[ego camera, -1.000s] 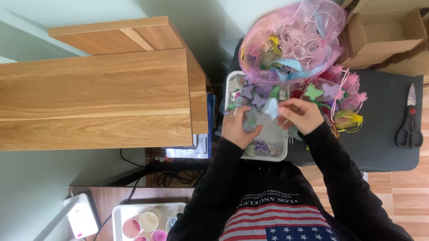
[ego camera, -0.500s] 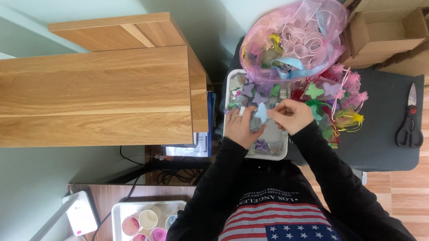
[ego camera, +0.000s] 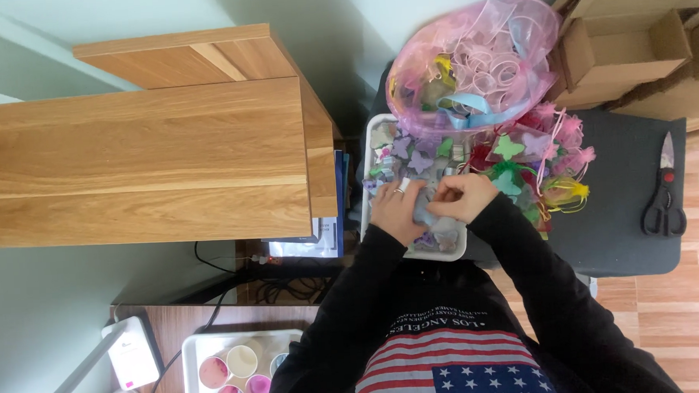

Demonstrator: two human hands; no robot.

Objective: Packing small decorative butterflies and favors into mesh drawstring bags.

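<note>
Both hands are brought together over the white tray — the left hand and right hand are pinched on one small pale-blue piece between them. Neighbouring butterfly shapes could be knocked out by a sleeve. A pink mesh bag is seen beyond; an open brown carton at the far right.

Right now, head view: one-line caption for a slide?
Both hands, left hand and right hand, meet over a white tray of small butterfly-shaped pieces, beside a pink mesh bag; scissors lie apart.
</note>
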